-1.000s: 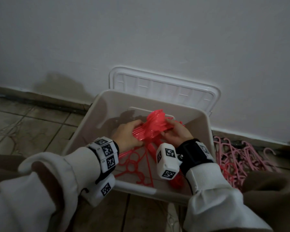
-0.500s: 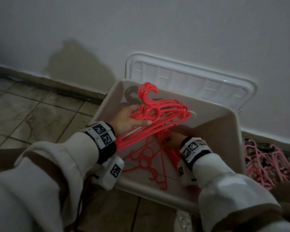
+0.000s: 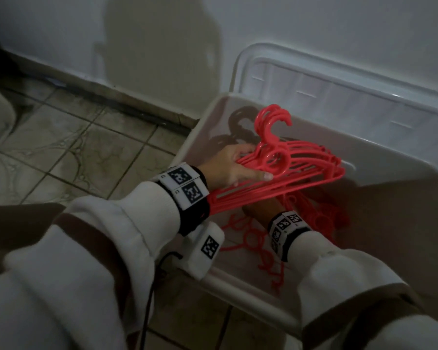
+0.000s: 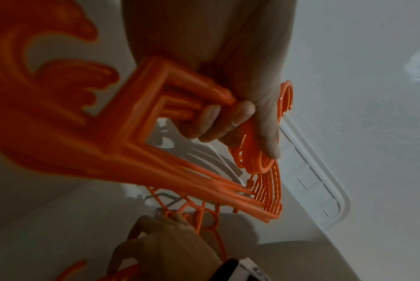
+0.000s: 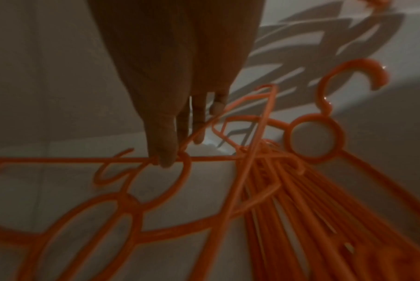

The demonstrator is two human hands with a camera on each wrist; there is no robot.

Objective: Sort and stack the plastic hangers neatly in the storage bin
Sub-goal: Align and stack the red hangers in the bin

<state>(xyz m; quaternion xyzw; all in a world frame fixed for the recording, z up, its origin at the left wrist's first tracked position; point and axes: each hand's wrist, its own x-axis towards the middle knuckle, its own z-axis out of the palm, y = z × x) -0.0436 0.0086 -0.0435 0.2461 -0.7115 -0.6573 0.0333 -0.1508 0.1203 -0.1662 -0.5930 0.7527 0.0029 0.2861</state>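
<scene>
A bundle of several red plastic hangers (image 3: 296, 170) hangs tilted above the white storage bin (image 3: 379, 178), hooks pointing up towards the wall. My left hand (image 3: 238, 164) grips the bundle near the necks, thumb across the top; the left wrist view shows the fingers (image 4: 228, 117) curled round it. My right hand (image 3: 261, 208) is low in the bin under the bundle, mostly hidden by it. In the right wrist view its thumb and fingers (image 5: 165, 155) pinch a loose red hanger (image 5: 107, 209) lying on the bin floor. More red hangers (image 5: 288, 209) lie in a heap beside it.
The bin's white lid (image 3: 339, 97) leans against the wall behind the bin. Tiled floor (image 3: 86, 152) stretches to the left, bounded by a dark skirting. A black cable (image 3: 149, 299) hangs by my left sleeve. The bin's near rim (image 3: 250, 296) is close to my forearms.
My right hand has let go of the bundle and dropped to the bin floor beneath it. The left hand alone has lifted the bundle higher. The camera has turned left.
</scene>
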